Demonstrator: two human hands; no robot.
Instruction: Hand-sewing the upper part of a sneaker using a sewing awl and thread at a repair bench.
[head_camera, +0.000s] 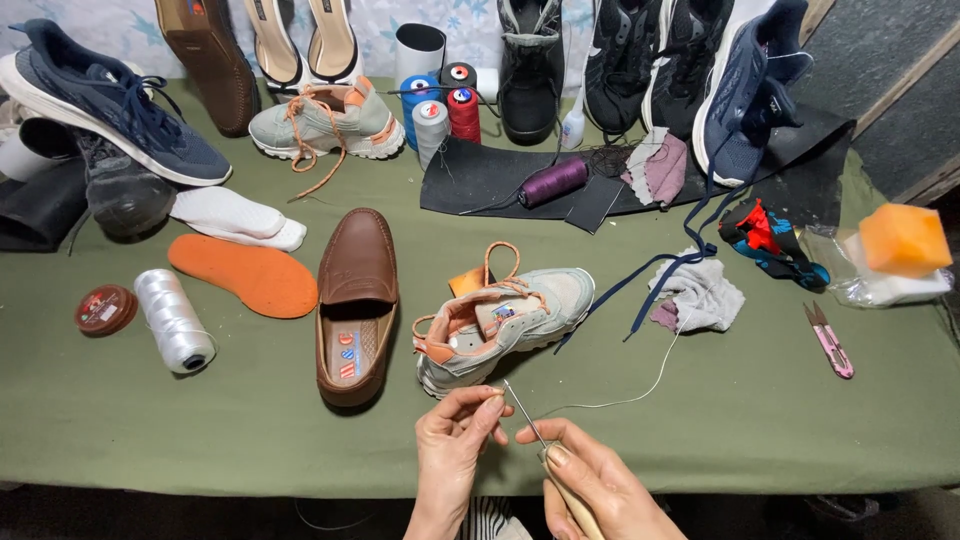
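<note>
My right hand (590, 480) grips a wooden-handled awl (530, 425) whose thin metal needle points up and left. My left hand (455, 440) pinches the end of a white thread (640, 385) right at the needle's tip. The thread curves away to the right across the green cloth. Just beyond both hands lies a pale green sneaker with orange laces (505, 320), tipped on its side. Its twin (330, 120) stands upright at the back.
A brown loafer (357, 300), an orange insole (245, 275), a white thread spool (173, 320) and a small round tin (105, 308) lie to the left. Pink snips (828, 340), a grey rag (700, 295) and an orange sponge (903, 238) lie to the right. Shoes and thread cones line the back.
</note>
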